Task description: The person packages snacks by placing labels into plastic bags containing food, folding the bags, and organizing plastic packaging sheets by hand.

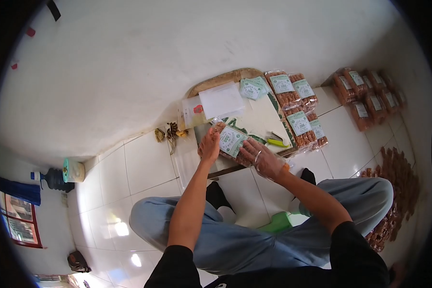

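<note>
A clear plastic pack of brown snacks [231,140] with a green and white label is tilted between my two hands, above the low board. My left hand [209,145] is closed round the pack's left end. My right hand [266,162], in what looks like a thin clear plastic glove, grips its right side, fingers pressed over the label's edge. Under and beyond the pack is the low table board [254,117] with a worn green pattern. On it a green stapler [277,140] lies just right of my right hand. Loose labels [254,88] and clear plastic bags [221,100] lie farther back.
Several labelled packs [300,124] line the board's right edge. More packs [362,96] are stacked by the wall. Loose brown pieces [393,192] are heaped on the floor at right. A small bunch of bananas [170,130] lies left of the board. A lidded tub [73,170] stands farther left.
</note>
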Action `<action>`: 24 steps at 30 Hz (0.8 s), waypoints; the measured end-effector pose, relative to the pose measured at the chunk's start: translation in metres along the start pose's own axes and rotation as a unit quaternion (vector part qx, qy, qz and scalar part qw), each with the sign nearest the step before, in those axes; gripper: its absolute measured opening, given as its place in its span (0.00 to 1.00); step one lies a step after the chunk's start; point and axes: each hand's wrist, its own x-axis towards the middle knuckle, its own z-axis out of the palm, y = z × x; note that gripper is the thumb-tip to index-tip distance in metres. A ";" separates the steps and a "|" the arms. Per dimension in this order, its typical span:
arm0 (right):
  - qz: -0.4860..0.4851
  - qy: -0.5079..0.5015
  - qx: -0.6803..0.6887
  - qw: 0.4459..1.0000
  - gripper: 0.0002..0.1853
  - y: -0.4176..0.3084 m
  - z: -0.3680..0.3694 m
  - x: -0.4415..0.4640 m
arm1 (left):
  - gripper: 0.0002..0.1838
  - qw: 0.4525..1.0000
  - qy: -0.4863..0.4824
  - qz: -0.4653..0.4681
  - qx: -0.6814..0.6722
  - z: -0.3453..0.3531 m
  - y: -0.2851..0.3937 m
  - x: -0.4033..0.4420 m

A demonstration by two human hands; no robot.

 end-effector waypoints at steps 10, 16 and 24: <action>-0.026 -0.016 -0.004 1.000 0.28 0.013 0.003 -0.010 | 0.49 0.997 0.047 0.048 0.046 -0.003 0.019 -0.029; 0.061 -0.062 0.067 0.994 0.28 0.020 -0.023 -0.057 | 0.49 0.997 0.048 0.039 0.045 0.000 0.010 -0.024; 0.376 -0.181 0.195 0.888 0.22 0.050 -0.092 -0.096 | 0.33 0.957 0.132 0.176 0.187 -0.016 0.071 -0.034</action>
